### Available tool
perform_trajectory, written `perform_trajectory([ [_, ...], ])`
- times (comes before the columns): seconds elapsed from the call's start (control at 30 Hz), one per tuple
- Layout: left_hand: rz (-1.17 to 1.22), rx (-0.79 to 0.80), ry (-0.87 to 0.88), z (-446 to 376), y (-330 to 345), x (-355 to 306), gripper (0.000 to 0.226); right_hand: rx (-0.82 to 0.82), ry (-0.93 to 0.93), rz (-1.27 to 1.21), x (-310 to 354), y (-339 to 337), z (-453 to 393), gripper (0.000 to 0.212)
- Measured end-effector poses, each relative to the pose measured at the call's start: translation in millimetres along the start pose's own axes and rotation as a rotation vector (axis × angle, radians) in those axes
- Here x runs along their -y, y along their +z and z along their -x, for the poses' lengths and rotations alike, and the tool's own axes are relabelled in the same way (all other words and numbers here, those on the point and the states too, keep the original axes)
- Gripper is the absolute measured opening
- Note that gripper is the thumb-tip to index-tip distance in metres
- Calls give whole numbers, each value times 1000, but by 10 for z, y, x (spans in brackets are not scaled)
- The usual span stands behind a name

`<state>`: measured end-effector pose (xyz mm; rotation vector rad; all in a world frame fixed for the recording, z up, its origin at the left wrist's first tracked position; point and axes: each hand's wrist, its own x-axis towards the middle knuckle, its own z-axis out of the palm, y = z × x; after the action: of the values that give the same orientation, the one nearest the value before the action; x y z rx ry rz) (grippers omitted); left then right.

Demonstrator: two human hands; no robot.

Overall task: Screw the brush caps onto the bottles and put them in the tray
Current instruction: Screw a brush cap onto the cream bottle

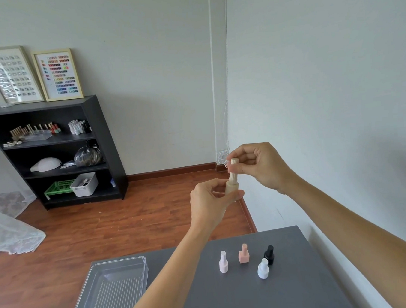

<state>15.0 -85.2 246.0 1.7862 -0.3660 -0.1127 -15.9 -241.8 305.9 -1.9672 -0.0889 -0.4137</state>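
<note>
Left hand point(211, 201) grips the beige bottle point(232, 188) — right hand point(258, 166) pinches its brush cap point(234, 167), raised above the table point(291, 292).

No readable text anywhere. Two framed charts point(35, 74) on the shelf unit point(60, 149) carry swatches (any captions too small to read).
</note>
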Motion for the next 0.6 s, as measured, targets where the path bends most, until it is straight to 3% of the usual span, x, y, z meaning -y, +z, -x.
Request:
perform_trajectory([
  [0.1, -5, 7, 9, 2, 36, 13, 27, -118, -4, 156, -9, 51, 0, 37],
  [0.2, 2, 11, 11, -12, 40, 20, 28, -90, -1, 209, -30, 70, 4, 49],
  [0.37, 14, 7, 24, -46, 18, 23, 28, 188, 31, -93, -60, -48, 30, 36],
  [0.6, 34, 7, 34, -61, 63, 41, 25, 15, 16, -36, -65, -6, -16, 22],
])
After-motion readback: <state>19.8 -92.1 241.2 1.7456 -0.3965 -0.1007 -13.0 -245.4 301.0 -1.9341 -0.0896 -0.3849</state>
